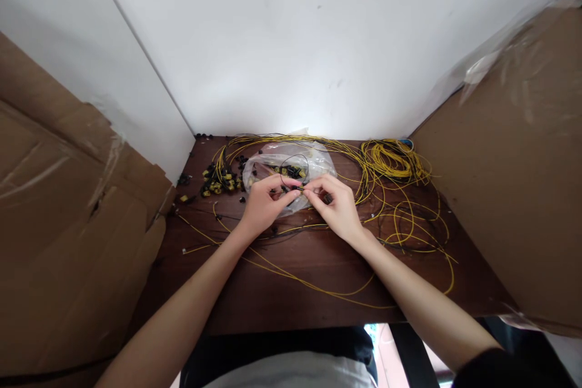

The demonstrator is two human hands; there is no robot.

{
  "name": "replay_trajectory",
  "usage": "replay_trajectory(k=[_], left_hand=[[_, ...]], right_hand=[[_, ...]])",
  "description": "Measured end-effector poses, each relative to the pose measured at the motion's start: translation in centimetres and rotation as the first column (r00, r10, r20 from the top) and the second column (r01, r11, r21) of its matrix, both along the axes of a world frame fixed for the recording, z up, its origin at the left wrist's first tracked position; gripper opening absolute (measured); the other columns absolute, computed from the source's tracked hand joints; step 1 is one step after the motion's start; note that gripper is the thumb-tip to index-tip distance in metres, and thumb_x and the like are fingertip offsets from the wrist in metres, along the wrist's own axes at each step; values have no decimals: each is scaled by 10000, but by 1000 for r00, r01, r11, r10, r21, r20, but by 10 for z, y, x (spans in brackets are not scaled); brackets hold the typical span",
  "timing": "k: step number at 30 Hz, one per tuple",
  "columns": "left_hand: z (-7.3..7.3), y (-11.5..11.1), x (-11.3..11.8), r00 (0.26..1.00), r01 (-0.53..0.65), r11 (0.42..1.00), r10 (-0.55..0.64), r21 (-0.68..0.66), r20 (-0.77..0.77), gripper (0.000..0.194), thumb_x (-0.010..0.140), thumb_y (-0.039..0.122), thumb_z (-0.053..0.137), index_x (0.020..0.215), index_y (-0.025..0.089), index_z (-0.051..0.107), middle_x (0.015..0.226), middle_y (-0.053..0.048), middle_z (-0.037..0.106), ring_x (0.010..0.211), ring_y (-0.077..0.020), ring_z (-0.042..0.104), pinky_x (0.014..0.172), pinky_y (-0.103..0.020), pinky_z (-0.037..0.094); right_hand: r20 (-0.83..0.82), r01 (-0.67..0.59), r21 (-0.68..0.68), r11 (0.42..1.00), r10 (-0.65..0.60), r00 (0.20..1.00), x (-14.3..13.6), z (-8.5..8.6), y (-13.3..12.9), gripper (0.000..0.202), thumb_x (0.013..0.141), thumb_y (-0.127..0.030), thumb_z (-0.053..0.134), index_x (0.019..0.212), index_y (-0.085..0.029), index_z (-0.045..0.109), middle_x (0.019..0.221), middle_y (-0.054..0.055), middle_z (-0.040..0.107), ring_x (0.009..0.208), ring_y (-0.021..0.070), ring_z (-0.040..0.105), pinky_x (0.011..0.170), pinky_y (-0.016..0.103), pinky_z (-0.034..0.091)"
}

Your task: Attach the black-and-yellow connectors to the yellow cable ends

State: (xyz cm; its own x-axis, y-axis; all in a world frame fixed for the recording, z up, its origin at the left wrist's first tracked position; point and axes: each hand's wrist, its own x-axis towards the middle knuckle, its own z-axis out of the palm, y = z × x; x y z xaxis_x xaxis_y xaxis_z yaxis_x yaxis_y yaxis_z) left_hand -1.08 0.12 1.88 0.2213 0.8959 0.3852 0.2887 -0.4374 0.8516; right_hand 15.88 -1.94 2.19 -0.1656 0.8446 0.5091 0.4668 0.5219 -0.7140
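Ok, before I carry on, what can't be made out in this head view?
- Dark piece between the left hand and right hand: head view, too small and partly covered by their grip.
- Clear plastic bag: head view, partly hidden behind the hands.
- Yellow wire coil: head view, overlapping loops hide individual wire paths.
- Blue item by the coil: head view, too small to identify.
- Dark sleeve: head view, cut off by the bottom edge.

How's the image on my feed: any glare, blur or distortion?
Head view: soft glow low on the white wall; glare on the clear plastic at right; upper right corner blurred; wide-angle stretch toward the edges; the small part between the hands too small to make out.
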Motion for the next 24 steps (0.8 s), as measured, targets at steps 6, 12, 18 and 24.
replay_trajectory(k=[6, 12, 18, 24], left_hand=[[0, 1, -2, 1000, -28, 999, 28, -25, 7, 180, 750, 254, 645, 892, 161, 703, 579, 32, 482, 520, -81, 357, 520, -221, 302], [3, 0, -2, 998, -57, 997, 58, -45, 13, 164, 746, 248, 641, 876, 177, 709, 607, 30, 503, 520, -72, 344, 519, -216, 297], [2, 0, 0, 999, -26, 999, 27, -28, 30, 165, 741, 259, 642, 867, 177, 711, 615, 19, 520, 528, -77, 362, 517, -214, 307], [2, -1, 1, 1000, -10, 1000, 10, -7, 19, 163, 749, 248, 634, 867, 161, 707, 661, 8, 563, 527, -78, 369, 517, -216, 316]], right_hand=[[-5, 73, -14, 997, -73, 997, 4, 2, 2, 105, 840, -225, 550, 775, -187, 624, 767, 21, 620, 670, 140, 554, 630, 270, 449], [-25, 150, -6, 989, -150, 988, 9, 3, 5, 96, 823, -225, 565, 764, -181, 628, 767, 24, 618, 656, 137, 553, 613, 266, 452], [-5, 50, -6, 999, -50, 999, 4, 3, 3, 87, 826, -233, 566, 835, -198, 644, 790, 28, 619, 678, 146, 559, 623, 280, 468], [26, 15, -11, 1000, -15, 1000, 3, 3, 2, 86, 827, -221, 564, 803, -196, 644, 804, 30, 623, 704, 147, 564, 637, 275, 465]])
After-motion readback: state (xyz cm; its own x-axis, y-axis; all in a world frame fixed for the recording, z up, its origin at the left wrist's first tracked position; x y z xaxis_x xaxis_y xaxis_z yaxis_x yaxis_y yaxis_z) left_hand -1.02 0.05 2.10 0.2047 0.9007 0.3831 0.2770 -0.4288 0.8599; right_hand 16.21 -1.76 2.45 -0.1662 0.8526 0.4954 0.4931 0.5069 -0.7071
